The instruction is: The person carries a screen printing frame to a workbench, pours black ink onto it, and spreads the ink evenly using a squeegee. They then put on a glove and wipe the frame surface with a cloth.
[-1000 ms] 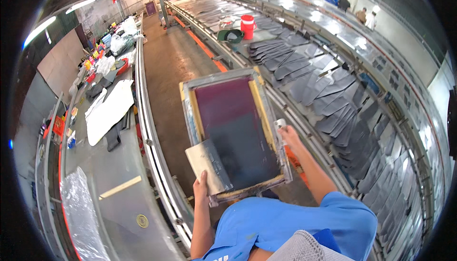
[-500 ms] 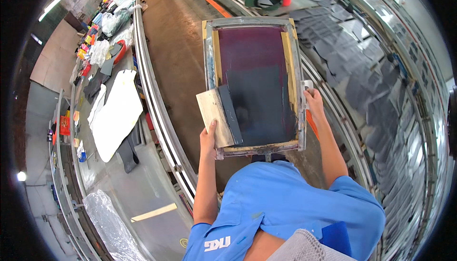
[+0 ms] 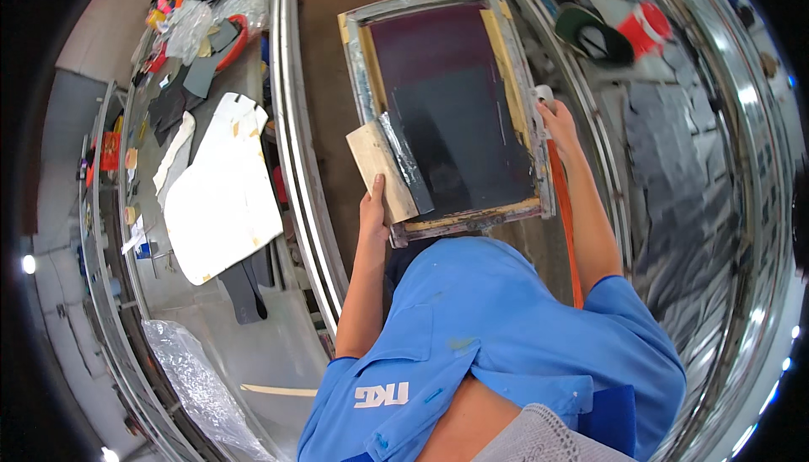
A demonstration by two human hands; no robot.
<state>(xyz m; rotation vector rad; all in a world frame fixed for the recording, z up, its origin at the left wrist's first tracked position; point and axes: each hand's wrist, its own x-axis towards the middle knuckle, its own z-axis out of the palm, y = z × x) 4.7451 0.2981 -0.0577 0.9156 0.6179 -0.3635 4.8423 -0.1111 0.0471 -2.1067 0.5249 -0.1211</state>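
Note:
I carry a screen printing frame point(image 3: 428, 0) with tan tape along its sides and a dark maroon-to-black mesh point(image 3: 447, 138). My left hand point(image 3: 373, 209) is closed at the frame's lower left, gripping a squeegee with a wooden board point(image 3: 371, 159) and dark, ink-coated blade point(image 3: 404, 163) that lies over the mesh. My right hand point(image 3: 559, 125) is wrapped on a pale handle point(image 3: 543, 94) at the frame's right side.
A long table point(image 3: 291, 176) on my left bears white cut sheets point(image 3: 221, 192), plastic bags, a red basin point(image 3: 232, 62) and clear film point(image 3: 190, 365). On the right, a rail-edged table holds grey pieces point(image 3: 674, 176), a red jug point(image 3: 645, 28) and a green cap point(image 3: 590, 32). An aisle point(image 3: 329, 32) runs ahead.
My view has tilted downward, so the frame sits higher in the picture and the side tables have shifted. Both hands keep the same grips on the frame and squeegee.

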